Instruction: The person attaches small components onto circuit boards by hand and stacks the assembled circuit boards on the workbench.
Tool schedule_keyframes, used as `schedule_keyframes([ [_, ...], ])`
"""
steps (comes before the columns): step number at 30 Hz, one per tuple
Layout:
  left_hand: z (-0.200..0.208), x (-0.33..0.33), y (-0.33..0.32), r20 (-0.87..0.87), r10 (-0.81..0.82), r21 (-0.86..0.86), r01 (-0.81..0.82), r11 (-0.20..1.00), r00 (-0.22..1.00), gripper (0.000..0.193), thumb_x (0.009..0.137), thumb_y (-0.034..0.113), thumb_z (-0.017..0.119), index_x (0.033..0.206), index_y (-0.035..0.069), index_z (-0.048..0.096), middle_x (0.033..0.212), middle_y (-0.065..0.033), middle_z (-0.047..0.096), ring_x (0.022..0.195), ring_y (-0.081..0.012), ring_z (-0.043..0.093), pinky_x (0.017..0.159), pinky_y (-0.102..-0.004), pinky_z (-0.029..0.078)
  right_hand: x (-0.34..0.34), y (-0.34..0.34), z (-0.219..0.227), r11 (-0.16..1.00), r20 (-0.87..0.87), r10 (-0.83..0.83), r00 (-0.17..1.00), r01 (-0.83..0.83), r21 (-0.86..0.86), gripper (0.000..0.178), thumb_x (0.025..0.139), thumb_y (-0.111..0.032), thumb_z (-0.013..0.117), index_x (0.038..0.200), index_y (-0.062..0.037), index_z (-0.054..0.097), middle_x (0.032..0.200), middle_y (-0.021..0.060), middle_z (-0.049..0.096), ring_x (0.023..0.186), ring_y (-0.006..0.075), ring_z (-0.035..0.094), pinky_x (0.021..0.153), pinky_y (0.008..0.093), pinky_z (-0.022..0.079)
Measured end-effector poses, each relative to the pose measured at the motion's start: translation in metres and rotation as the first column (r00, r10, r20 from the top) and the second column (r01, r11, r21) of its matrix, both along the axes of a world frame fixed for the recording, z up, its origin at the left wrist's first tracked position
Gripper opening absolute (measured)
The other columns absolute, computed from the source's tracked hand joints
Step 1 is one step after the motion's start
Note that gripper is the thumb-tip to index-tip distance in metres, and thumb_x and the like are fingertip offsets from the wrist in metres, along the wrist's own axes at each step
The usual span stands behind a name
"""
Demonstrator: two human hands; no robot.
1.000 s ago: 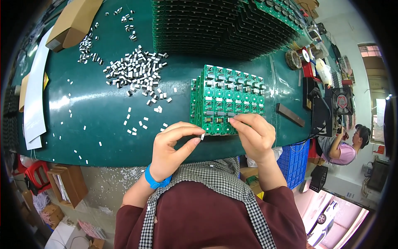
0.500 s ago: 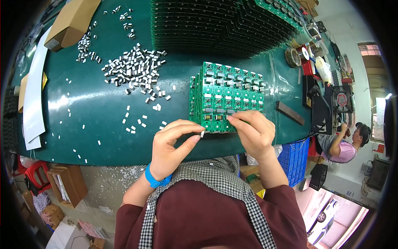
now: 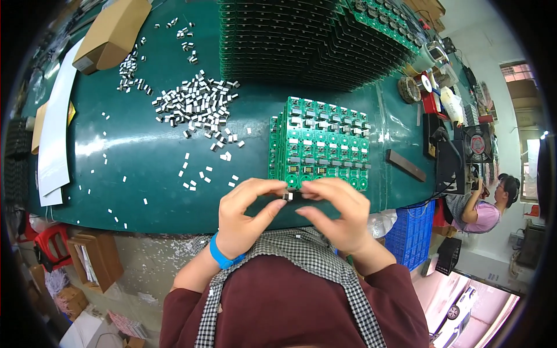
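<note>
One small block pinched at the table's near edge, right hand open beside it

One small white-and-dark block (image 3: 289,196) sits in the tips of the left hand (image 3: 243,211), between the green circuit panel (image 3: 328,139) and the near edge of the table (image 3: 127,168). Left thumb and forefinger close narrowly on it. The right hand (image 3: 345,216) faces it with thumb and forefinger parted; nothing shows between them, and whether the forefinger touches the block I cannot tell.

Just beyond the hands, the panel lies on top of a short pile of similar ones, right of the middle of the near edge. Three small display windows (image 3: 307,171) stand side by side at the left end of its near part.

Farther out to the left, a heap of black-and-white blocks (image 3: 194,104) spreads over the table, with single loose ones between it and the near edge. A tall stack of circuit boards (image 3: 278,46) fills the middle of the far side. A cardboard box (image 3: 113,35) lies by the far left corner, a long white sheet (image 3: 55,127) along the left edge. Toward the right edge lies a dark bar (image 3: 406,165); past the near right corner stand a blue crate (image 3: 411,235) and, farther off, another person (image 3: 484,211).
</note>
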State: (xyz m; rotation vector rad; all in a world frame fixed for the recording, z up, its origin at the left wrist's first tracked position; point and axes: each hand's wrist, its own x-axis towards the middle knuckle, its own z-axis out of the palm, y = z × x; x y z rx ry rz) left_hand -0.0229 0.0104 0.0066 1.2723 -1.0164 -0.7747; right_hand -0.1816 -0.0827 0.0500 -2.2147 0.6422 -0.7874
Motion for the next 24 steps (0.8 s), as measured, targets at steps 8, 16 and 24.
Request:
schedule_keyframes([
  [8, 0.001, 0.005, 0.004, 0.046, -0.093, -0.123, 0.098, 0.988, 0.995, 0.02, 0.074, 0.002, 0.074, 0.093, 0.001, 0.068, 0.089, -0.0109, 0.069, 0.083, -0.0242, 0.067, 0.073, -0.0318, 0.053, 0.003, 0.003, -0.01, 0.994, 0.078, 0.065, 0.995, -0.072, 0.081, 0.021, 0.071, 0.0, 0.075, 0.09, -0.0021, 0.068, 0.09, 0.0096, 0.068, 0.08, 0.0209, 0.067, 0.069, 0.0298, 0.055],
  [16, -0.005, 0.007, 0.0, 0.225, -0.03, -0.266, 0.091, 0.96, 0.974, 0.017, 0.073, 0.0, 0.074, 0.086, 0.001, 0.064, 0.084, -0.0117, 0.068, 0.078, -0.024, 0.067, 0.068, -0.0316, 0.052, 0.003, 0.002, -0.012, 0.975, 0.124, 0.108, 0.986, -0.13, 0.18, 0.021, 0.072, -0.002, 0.076, 0.09, -0.0021, 0.068, 0.09, 0.0089, 0.068, 0.082, 0.0199, 0.067, 0.071, 0.0293, 0.054],
  [24, -0.003, 0.003, 0.0, 0.189, -0.103, -0.201, 0.141, 0.969, 0.977, 0.015, 0.075, -0.001, 0.07, 0.086, 0.003, 0.061, 0.081, -0.0089, 0.064, 0.073, -0.0249, 0.063, 0.064, -0.0324, 0.05, 0.002, 0.0, -0.014, 0.968, 0.123, 0.147, 0.981, -0.168, 0.188, 0.024, 0.068, -0.002, 0.079, 0.088, -0.0031, 0.066, 0.087, 0.0078, 0.067, 0.08, 0.0201, 0.066, 0.069, 0.0299, 0.053],
])
